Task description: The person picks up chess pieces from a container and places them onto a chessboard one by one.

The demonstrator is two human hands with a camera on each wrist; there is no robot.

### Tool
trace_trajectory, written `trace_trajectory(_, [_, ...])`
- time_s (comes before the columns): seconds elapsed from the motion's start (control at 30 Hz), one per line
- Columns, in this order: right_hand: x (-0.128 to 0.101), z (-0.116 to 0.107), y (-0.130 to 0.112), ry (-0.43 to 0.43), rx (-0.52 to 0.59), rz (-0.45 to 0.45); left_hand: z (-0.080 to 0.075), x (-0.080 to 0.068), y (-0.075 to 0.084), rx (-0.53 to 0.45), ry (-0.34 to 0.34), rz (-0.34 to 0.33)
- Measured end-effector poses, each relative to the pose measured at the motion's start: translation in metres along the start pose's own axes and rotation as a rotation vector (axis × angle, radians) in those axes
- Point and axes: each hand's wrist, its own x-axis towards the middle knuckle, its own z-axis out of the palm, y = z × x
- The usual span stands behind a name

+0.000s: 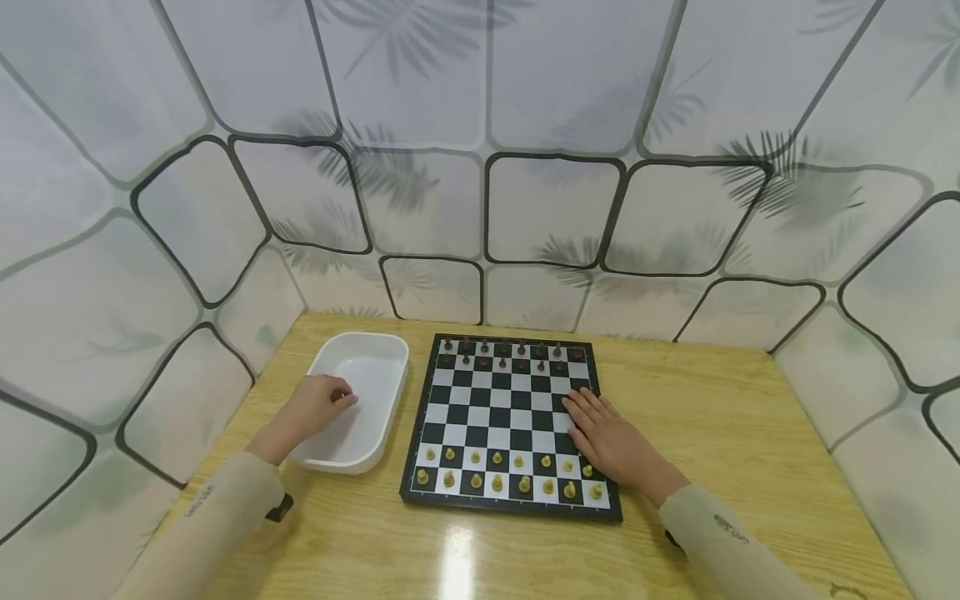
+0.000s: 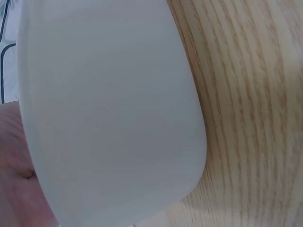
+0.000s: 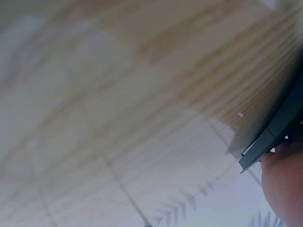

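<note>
My left hand (image 1: 315,408) hangs over the white plastic tray (image 1: 389,408), fingers loosely curled, with nothing visible in them. In the left wrist view the tray's outer wall (image 2: 113,104) hides most of that hand; a bit of palm (image 2: 16,175) shows behind the rim. To the right, my right hand (image 1: 617,443) lies with straight fingers across the right edge of the chessboard (image 1: 495,417). Yellow chess pieces (image 1: 497,482) stand in two rows on the near side. Dark red chess pieces (image 1: 502,363) occupy the far rows. Part of my right hand (image 3: 284,184) shows beside the dark board edge (image 3: 270,142).
A light wooden table (image 1: 720,417) carries the tray and the board side by side, with a narrow gap between them. Patterned walls (image 1: 555,208) enclose the table at the back and both sides. Wood extends right of the board.
</note>
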Motion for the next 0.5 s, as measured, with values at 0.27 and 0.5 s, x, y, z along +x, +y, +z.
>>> trace_trajectory(0.27, [-0.0001,-0.0012,-0.0004,0.002,0.004,-0.002,0.0022,0.0000,0.0006,-0.058,0.059,-0.006])
trace_trajectory(0.5, [-0.0002,-0.0011,-0.0008,-0.005,0.006,0.004,0.0002,0.0015,0.0053,-0.068,0.151,0.016])
